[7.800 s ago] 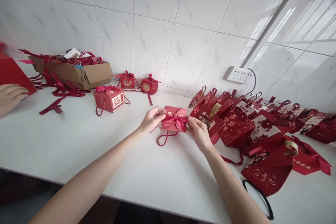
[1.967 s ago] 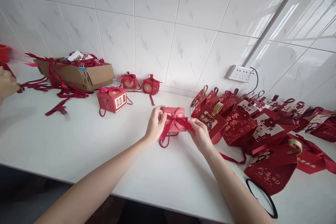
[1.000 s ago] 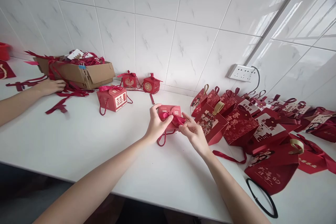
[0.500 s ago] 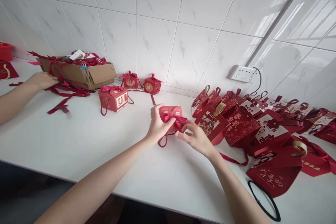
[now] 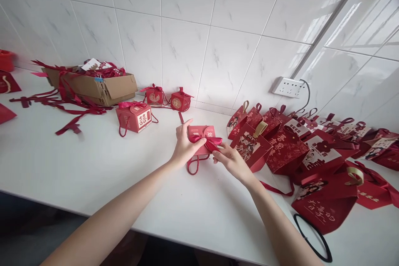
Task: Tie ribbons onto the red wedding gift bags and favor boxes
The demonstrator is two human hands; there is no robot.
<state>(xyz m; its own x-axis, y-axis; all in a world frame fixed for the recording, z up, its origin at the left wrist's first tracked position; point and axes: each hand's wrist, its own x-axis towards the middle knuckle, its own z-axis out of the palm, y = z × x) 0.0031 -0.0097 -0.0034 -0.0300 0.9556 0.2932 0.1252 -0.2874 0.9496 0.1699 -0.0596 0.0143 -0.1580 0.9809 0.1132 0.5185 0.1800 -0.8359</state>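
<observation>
My left hand (image 5: pixel 186 144), thumb and fingers closed, pins the red satin bow (image 5: pixel 205 140) on the small red cardboard box (image 5: pixel 201 130). Right hand (image 5: pixel 230 158) pinches its 3 o'clock side.

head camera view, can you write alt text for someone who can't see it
Left hand and right hand hold the ribbon bow on a small red box on a white table, with red gift boxes crowded at right.
</observation>
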